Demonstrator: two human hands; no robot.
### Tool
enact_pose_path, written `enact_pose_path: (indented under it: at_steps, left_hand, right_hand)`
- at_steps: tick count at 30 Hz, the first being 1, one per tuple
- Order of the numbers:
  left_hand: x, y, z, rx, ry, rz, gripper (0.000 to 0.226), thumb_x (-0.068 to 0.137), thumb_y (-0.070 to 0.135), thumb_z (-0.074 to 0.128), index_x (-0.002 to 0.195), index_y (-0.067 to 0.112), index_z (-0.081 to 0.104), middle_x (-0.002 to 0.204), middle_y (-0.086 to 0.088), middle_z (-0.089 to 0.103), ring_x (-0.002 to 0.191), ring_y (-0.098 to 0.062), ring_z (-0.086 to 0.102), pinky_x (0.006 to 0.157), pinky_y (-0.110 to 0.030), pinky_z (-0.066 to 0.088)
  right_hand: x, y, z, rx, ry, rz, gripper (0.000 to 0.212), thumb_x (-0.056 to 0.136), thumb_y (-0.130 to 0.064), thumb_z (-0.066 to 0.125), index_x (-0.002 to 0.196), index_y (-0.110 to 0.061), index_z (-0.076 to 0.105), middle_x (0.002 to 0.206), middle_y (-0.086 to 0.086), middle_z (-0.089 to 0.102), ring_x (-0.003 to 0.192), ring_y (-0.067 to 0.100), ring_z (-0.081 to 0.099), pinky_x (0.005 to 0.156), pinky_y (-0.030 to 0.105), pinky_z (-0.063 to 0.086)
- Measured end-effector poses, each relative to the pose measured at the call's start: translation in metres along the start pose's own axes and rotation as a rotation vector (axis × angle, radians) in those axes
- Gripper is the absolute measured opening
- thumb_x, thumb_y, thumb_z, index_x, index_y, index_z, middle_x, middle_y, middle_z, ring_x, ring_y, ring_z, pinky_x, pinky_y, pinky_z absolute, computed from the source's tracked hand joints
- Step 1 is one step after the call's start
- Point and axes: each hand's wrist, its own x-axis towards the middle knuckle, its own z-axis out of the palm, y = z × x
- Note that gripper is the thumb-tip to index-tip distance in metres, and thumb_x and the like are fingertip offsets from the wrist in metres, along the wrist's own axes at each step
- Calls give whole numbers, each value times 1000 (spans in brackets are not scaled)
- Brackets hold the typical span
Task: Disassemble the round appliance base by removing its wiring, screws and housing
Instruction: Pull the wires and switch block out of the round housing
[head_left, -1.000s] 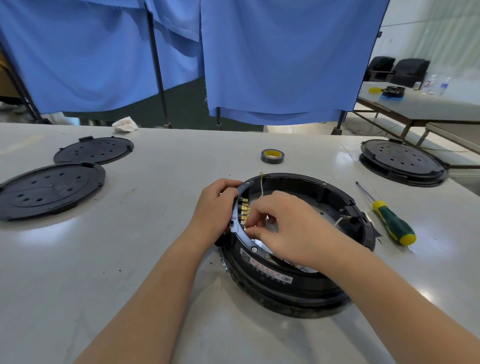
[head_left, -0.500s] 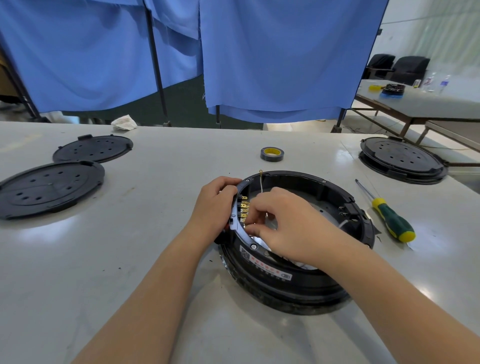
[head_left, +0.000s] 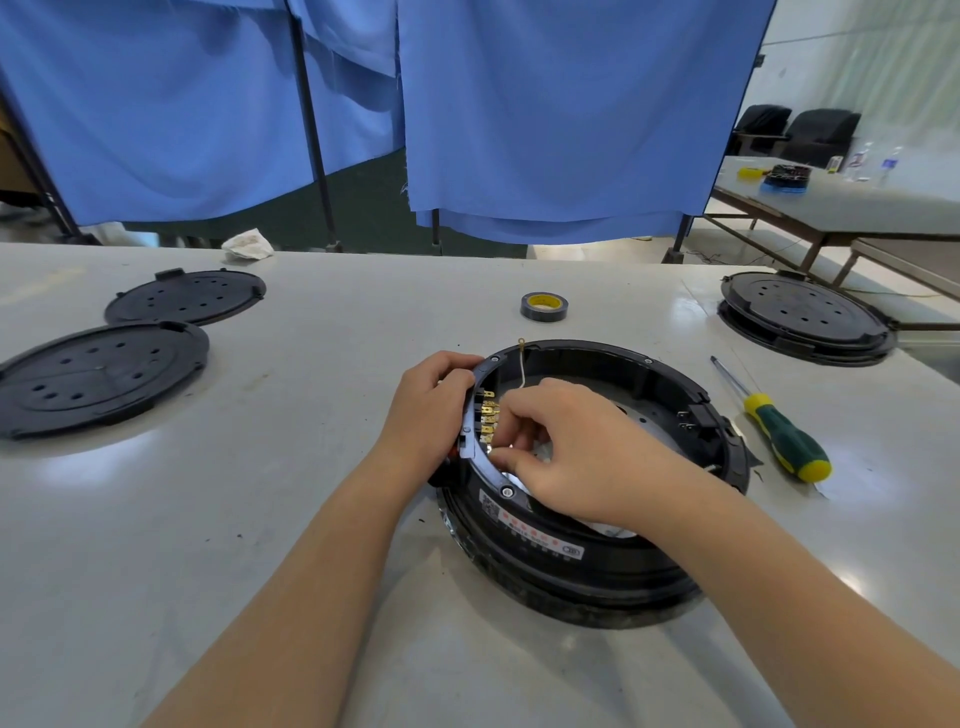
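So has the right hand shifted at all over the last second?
No. The right hand stays put inside the round base, fingertips by the brass terminals near its left rim.

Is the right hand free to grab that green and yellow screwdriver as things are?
Probably yes. The screwdriver lies bare on the table right of the round base, nothing around it. The right hand would first have to leave the brass terminals.

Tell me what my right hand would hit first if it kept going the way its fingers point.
Probably the row of brass terminals inside the round base; the right hand points left at them. Contact is unclear.
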Motion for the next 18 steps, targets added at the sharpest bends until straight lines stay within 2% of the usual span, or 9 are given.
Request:
enact_pose_path:
  at_steps: [4,8,10,14,18]
  left_hand:
    - [-1,1,0,5,-2,0,28,89,7,47,89,24,70,89,4,70,73,0,64,58,-12,49]
    - [-2,3,0,23,0,-16,27,89,7,47,93,20,71,91,2,70,83,-11,65,68,-23,49]
    - [-2,4,0,19,-2,-24,28,89,7,47,91,22,71,90,2,70,82,-11,65,68,-23,49]
    - [-7,6,-2,-6,-6,-47,20,86,10,58,89,25,71,83,5,72,70,-3,66,59,-17,52]
    - [-10,9,-4,-6,-22,-108,24,78,6,69,95,24,71,79,1,73,69,-9,69,57,-20,52]
  right_hand:
    - [-1,2,0,6,-2,9,27,83,-24,68,67,-34,48,68,-13,57,78,1,51,68,20,41]
    - [-2,7,-1,6,25,15,28,82,-24,69,67,-35,49,72,-10,60,80,2,51,72,26,45]
    - [-2,10,-1,47,41,38,22,83,-25,70,70,-34,54,73,-10,62,78,3,53,71,27,47]
    - [1,12,-10,172,161,93,12,83,-26,71,75,-29,63,68,-13,63,67,0,53,64,19,44]
    - [5,15,-32,349,369,119,8,80,-23,74,75,-27,69,66,-17,65,59,-2,55,57,10,42]
